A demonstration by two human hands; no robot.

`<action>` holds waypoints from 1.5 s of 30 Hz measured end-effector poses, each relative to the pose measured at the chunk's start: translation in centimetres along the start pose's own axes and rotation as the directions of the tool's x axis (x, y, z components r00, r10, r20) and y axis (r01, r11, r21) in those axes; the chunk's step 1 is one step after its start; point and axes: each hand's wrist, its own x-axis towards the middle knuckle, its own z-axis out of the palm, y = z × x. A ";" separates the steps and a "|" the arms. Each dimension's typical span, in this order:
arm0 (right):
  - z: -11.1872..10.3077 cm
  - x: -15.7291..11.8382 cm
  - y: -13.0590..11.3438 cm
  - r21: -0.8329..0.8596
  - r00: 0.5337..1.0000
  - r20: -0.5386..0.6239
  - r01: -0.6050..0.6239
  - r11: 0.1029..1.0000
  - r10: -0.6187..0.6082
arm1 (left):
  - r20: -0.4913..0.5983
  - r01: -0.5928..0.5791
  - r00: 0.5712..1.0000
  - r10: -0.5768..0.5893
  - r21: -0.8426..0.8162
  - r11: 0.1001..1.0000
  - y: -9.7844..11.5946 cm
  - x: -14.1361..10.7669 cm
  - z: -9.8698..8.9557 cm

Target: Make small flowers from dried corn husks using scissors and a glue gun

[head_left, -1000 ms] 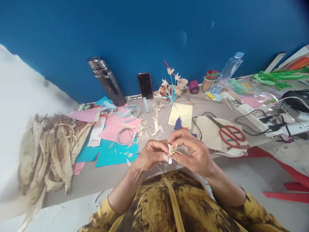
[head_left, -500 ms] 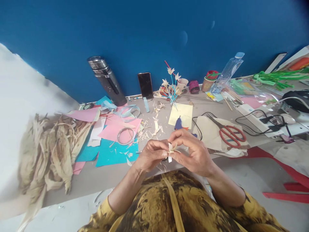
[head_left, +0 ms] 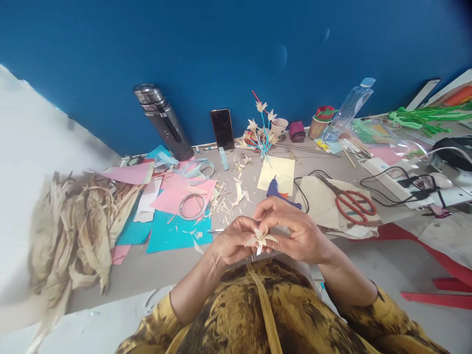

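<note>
A small cream husk flower (head_left: pixel 261 239) with pointed petals is held between both hands near the table's front edge. My left hand (head_left: pixel 236 240) pinches it from the left, fingers closed. From the right, my right hand (head_left: pixel 291 228) has its thumb and fingertips closed on the petals. Just behind the right hand lies a blue glue gun (head_left: pixel 273 188), partly on a yellow sheet (head_left: pixel 282 167). Red-handled scissors (head_left: pixel 356 205) rest on a beige husk piece to the right. Cream scraps (head_left: pixel 221 202) are scattered left of the hands.
Dried husks (head_left: pixel 86 231) hang over the left edge. A dark flask (head_left: pixel 164 123), phone (head_left: pixel 222 129), flower arrangement (head_left: pixel 263 140), paper cup (head_left: pixel 279 128) and bottle (head_left: pixel 348 110) stand along the wall. A power strip (head_left: pixel 396 184) with cables lies right.
The flower has turned and its petals now face up more openly, slightly lower in view. Both hands have shifted slightly, and the right hand's fingers have moved on the flower.
</note>
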 end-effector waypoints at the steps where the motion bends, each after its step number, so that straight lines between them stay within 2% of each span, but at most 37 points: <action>1: -0.1 0.0 0.0 0.004 1.000 0.005 0.005 1.000 -0.005 | 0.010 0.003 1.000 -0.003 -0.013 1.000 -0.1 0.0 -0.1; 6: -0.1 0.2 0.1 0.021 1.000 0.025 0.010 1.000 -0.010 | 0.034 -0.002 0.999 0.004 -0.072 0.997 -0.5 0.0 -0.4; 15: 0.2 0.4 0.2 0.033 0.999 0.032 -0.024 0.999 0.023 | -0.027 -0.018 1.000 0.016 -0.089 0.996 -0.4 -0.1 -0.1; 21: 0.5 0.2 0.3 0.042 0.998 0.016 -0.062 0.997 0.061 | -0.026 -0.083 0.996 0.081 -0.062 0.995 -0.1 -0.2 0.0; 27: 0.4 0.1 1.1 0.073 0.998 0.055 -0.046 0.996 0.042 | -0.042 -0.012 0.999 0.014 0.039 0.999 0.6 -0.5 -0.5; 31: 0.2 0.1 1.4 0.084 0.995 0.087 -0.047 0.995 0.040 | -0.029 0.044 0.999 -0.044 0.027 0.999 0.8 -0.6 -0.6; 37: 0.2 0.1 1.6 0.102 0.994 0.080 -0.082 0.991 0.074 | -0.070 0.001 0.998 0.000 0.017 1.000 0.6 -0.6 -0.7; 45: 0.2 0.5 1.8 0.150 0.989 0.111 -0.115 0.982 0.099 | -0.096 0.011 0.995 -0.011 0.004 1.000 0.7 -0.5 -0.7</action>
